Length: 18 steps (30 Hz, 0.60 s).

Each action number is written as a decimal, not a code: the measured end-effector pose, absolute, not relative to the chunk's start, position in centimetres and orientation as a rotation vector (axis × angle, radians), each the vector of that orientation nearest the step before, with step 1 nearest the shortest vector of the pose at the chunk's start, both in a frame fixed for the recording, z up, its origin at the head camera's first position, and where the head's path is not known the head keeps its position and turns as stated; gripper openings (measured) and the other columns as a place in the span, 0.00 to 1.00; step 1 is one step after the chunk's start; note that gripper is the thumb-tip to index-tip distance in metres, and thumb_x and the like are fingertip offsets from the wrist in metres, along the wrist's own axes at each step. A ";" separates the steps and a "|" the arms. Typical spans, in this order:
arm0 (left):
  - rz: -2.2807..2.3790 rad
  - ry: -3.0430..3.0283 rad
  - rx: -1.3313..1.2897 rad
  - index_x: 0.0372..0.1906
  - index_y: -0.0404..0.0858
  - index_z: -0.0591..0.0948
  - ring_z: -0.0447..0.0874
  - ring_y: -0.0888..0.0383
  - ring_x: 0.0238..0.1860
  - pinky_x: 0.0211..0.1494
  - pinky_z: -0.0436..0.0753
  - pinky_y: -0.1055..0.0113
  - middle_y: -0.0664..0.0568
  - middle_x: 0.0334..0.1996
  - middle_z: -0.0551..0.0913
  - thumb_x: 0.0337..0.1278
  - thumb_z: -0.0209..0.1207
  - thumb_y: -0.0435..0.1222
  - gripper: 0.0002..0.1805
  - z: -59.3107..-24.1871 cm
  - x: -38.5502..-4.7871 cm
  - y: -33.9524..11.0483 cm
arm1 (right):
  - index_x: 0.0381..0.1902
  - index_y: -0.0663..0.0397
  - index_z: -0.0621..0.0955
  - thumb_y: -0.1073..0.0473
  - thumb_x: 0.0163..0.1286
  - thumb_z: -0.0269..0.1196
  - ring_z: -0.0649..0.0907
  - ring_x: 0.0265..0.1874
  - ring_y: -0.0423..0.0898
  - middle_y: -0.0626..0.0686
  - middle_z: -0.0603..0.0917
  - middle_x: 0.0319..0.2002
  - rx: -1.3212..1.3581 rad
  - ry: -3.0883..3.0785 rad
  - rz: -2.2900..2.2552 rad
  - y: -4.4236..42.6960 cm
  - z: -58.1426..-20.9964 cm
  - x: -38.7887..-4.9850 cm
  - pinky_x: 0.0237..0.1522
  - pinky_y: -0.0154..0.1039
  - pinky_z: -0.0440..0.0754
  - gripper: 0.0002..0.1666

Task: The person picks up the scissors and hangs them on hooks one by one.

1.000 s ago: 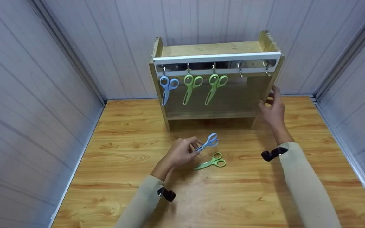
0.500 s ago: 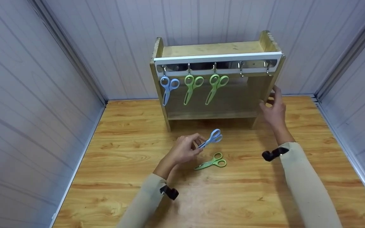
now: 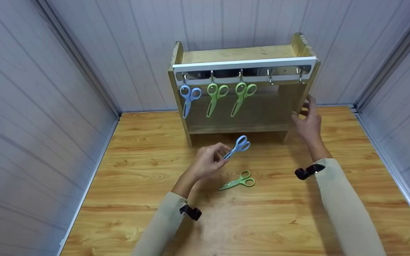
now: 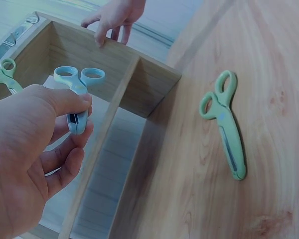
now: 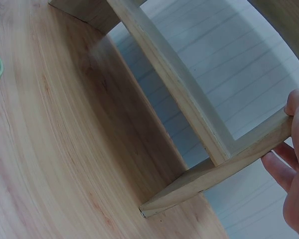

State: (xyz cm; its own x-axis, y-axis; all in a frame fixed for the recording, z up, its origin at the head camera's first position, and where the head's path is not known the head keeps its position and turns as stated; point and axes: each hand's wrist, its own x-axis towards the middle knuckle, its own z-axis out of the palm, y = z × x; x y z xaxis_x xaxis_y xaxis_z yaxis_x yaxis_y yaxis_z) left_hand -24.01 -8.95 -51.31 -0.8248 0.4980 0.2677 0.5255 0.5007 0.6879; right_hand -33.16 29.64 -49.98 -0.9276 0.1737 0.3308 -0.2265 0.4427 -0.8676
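Observation:
Blue scissors (image 3: 240, 145) are pinched by the blades between thumb and fingers of the left hand (image 3: 208, 160), held in front of the wooden rack (image 3: 237, 128) with the handle loops pointing up and away. In the left wrist view the same blue scissors (image 4: 77, 84) show their loops above the thumb. The right hand (image 3: 309, 122) grips the rack's right side panel; the right wrist view shows its thumb and fingers on either side of the panel's edge (image 5: 259, 144). Green scissors (image 3: 238, 181) lie on the floor below the left hand.
On the rack's white hook rail (image 3: 255, 64), blue scissors (image 3: 188, 101) and two green pairs (image 3: 214, 99) (image 3: 240, 99) hang from the three left hooks. The two right hooks (image 3: 270, 76) hold nothing. Pale panelled walls (image 3: 148, 42) stand behind and beside.
The left hand has moved up and slightly right toward the rack, carrying the blue scissors. The right hand keeps its grip on the side panel.

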 end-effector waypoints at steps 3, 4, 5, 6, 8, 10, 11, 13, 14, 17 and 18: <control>-1.258 -2.675 -0.922 0.60 0.38 0.87 0.93 0.52 0.38 0.42 0.87 0.69 0.45 0.45 0.96 0.75 0.70 0.31 0.13 -51.0 -24.1 -8.9 | 0.90 0.47 0.60 0.64 0.81 0.63 0.85 0.70 0.70 0.71 0.79 0.75 0.055 -2.318 1.476 29.6 -49.9 -33.2 0.51 0.22 0.79 0.45; -1.261 -2.674 -0.919 0.60 0.38 0.87 0.93 0.52 0.38 0.43 0.87 0.69 0.45 0.45 0.96 0.75 0.70 0.31 0.14 -50.9 -24.2 -8.8 | 0.90 0.47 0.59 0.64 0.82 0.63 0.84 0.70 0.70 0.71 0.79 0.75 0.056 -2.320 1.476 29.6 -49.9 -33.1 0.52 0.22 0.78 0.45; -1.263 -2.670 -0.918 0.60 0.38 0.87 0.93 0.51 0.39 0.43 0.87 0.69 0.45 0.45 0.96 0.75 0.70 0.31 0.14 -50.8 -24.2 -8.8 | 0.90 0.47 0.59 0.64 0.82 0.63 0.84 0.71 0.70 0.71 0.78 0.76 0.057 -2.323 1.475 29.6 -49.9 -33.1 0.52 0.23 0.78 0.45; -1.260 -2.668 -0.917 0.60 0.38 0.87 0.93 0.51 0.39 0.43 0.87 0.69 0.45 0.45 0.96 0.75 0.70 0.31 0.14 -50.7 -24.2 -8.8 | 0.90 0.47 0.59 0.64 0.81 0.63 0.84 0.70 0.70 0.71 0.78 0.76 0.054 -2.322 1.476 29.6 -49.8 -33.1 0.53 0.24 0.79 0.45; -1.262 -2.663 -0.914 0.60 0.37 0.87 0.93 0.51 0.39 0.43 0.87 0.68 0.45 0.45 0.95 0.75 0.70 0.31 0.14 -50.5 -24.3 -8.7 | 0.90 0.47 0.60 0.64 0.81 0.63 0.84 0.70 0.70 0.71 0.79 0.76 0.051 -2.317 1.478 29.6 -49.9 -33.1 0.53 0.25 0.79 0.45; -1.258 -2.654 -0.916 0.59 0.37 0.87 0.93 0.51 0.39 0.43 0.87 0.68 0.45 0.45 0.95 0.74 0.71 0.31 0.14 -50.4 -24.3 -8.5 | 0.90 0.47 0.60 0.64 0.81 0.63 0.85 0.70 0.70 0.71 0.79 0.75 0.045 -2.315 1.476 29.6 -49.9 -33.1 0.56 0.29 0.81 0.45; -1.254 -2.652 -0.917 0.59 0.37 0.87 0.92 0.52 0.39 0.43 0.87 0.68 0.45 0.45 0.95 0.74 0.71 0.31 0.14 -50.3 -24.4 -8.5 | 0.90 0.46 0.60 0.64 0.81 0.63 0.85 0.70 0.69 0.71 0.79 0.75 0.038 -2.319 1.474 29.6 -49.9 -33.1 0.57 0.32 0.82 0.45; -1.255 -2.650 -0.915 0.60 0.38 0.87 0.92 0.52 0.39 0.42 0.86 0.69 0.45 0.45 0.95 0.75 0.70 0.31 0.14 -50.2 -24.4 -8.4 | 0.90 0.45 0.59 0.64 0.81 0.63 0.84 0.71 0.69 0.70 0.79 0.76 0.029 -2.328 1.478 29.6 -49.8 -33.0 0.62 0.41 0.85 0.46; -1.256 -2.650 -0.913 0.60 0.38 0.87 0.92 0.52 0.39 0.42 0.86 0.69 0.45 0.45 0.95 0.75 0.70 0.32 0.14 -50.1 -24.4 -8.3 | 0.91 0.44 0.59 0.64 0.81 0.63 0.84 0.71 0.69 0.70 0.78 0.77 0.028 -2.333 1.483 29.6 -49.8 -33.0 0.65 0.47 0.85 0.46; -1.266 -2.644 -0.908 0.60 0.39 0.87 0.91 0.52 0.38 0.42 0.86 0.69 0.46 0.44 0.95 0.75 0.71 0.32 0.14 -49.8 -24.4 -8.2 | 0.91 0.42 0.57 0.63 0.82 0.62 0.83 0.73 0.69 0.69 0.77 0.78 0.031 -2.346 1.497 29.6 -49.8 -33.0 0.69 0.62 0.85 0.47; -1.268 -2.640 -0.908 0.60 0.39 0.87 0.91 0.52 0.38 0.42 0.86 0.69 0.46 0.44 0.95 0.75 0.71 0.32 0.14 -49.7 -24.4 -8.1 | 0.91 0.42 0.57 0.63 0.82 0.62 0.83 0.73 0.69 0.69 0.77 0.78 0.033 -2.346 1.504 29.6 -49.8 -33.0 0.70 0.65 0.84 0.47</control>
State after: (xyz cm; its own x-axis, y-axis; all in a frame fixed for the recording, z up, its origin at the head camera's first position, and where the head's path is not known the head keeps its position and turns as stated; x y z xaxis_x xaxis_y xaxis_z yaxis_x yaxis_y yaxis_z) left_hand -24.40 -8.09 -49.69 -0.8220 0.4783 0.3091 0.5403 0.4836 0.6886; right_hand -33.01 29.58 -49.79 -0.9375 0.1680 0.3048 -0.2068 0.4354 -0.8762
